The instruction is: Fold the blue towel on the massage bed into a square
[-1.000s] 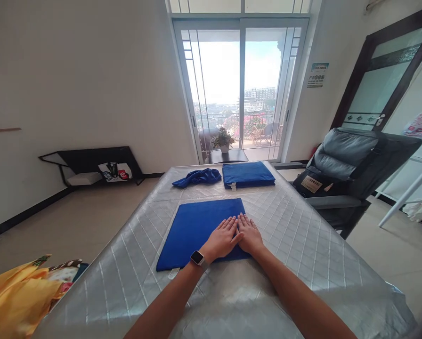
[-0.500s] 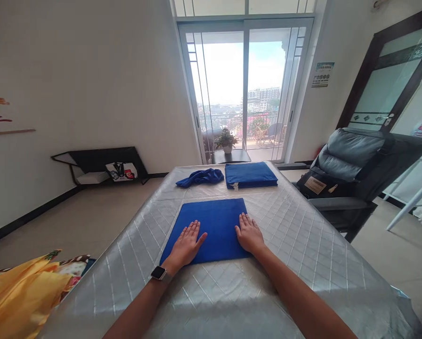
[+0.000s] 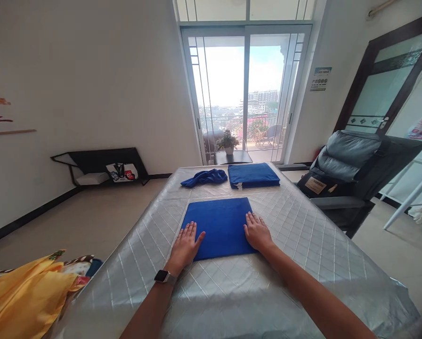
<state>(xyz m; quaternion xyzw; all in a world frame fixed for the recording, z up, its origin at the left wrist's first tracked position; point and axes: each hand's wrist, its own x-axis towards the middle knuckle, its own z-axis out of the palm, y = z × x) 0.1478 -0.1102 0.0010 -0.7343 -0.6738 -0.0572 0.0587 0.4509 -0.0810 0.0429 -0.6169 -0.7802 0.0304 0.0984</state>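
A flat, folded blue cloth [image 3: 220,226] lies in front of me on a table with a silvery quilted cover [image 3: 299,245]. My left hand [image 3: 187,244] rests flat on its left edge, fingers stretched out and thumb apart. On the right edge lies my right hand [image 3: 258,231], also flat, its thumb on the blue fabric. Neither hand grips anything. Farther back sit a stack of folded blue cloth [image 3: 254,175] with a white tag at its front and, to its left, a crumpled blue cloth [image 3: 206,177].
A grey padded armchair [image 3: 352,162] with a dark bag [image 3: 319,185] stands beside the table's right side. Yellow fabric [image 3: 23,294] lies at the lower left. Beyond the far edge is a potted plant [image 3: 228,142] before the glass sliding door [image 3: 218,89].
My left hand has slid outward to the cloth's left edge, while my right hand stays on the right edge. The whole view has shifted slightly.
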